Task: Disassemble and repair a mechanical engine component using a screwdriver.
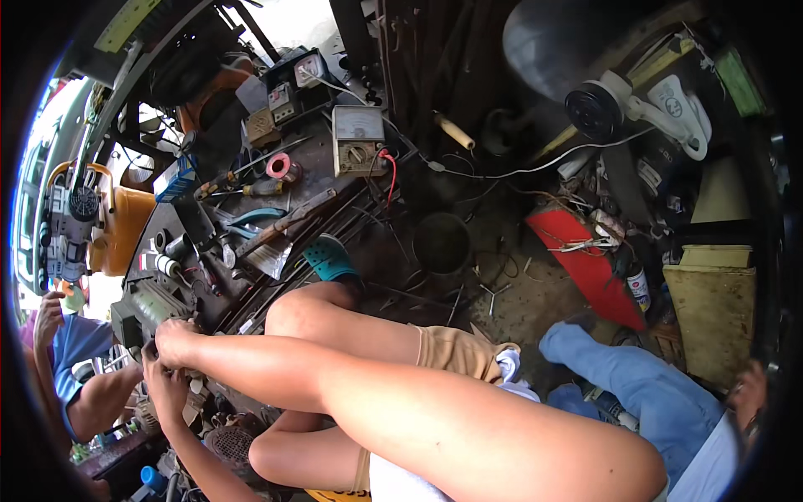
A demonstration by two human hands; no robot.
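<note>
At the near left end of the workbench, my right hand [177, 340] rests with curled fingers against a grey-green metal body, perhaps a vise or motor housing [156, 303]. Just below it, my left hand [167, 388] is closed, its fingertips meeting the right hand's. Whatever lies between the fingers is too small or hidden to name. Beside the housing are a small white cylinder [167, 266] and assorted hand tools. Farther along the bench lie pliers with blue handles [256, 217], a long rusty bar [288, 221], a red spool of wire [283, 167] and an analog multimeter [358, 144].
A teal clog [328, 258] is on my foot beside the bench edge. Another person in blue [84, 343] is at the left; someone's jean-clad leg [636, 376] stretches in from the right. A red panel [577, 263] and a white cable [502, 176] lie across the cluttered floor.
</note>
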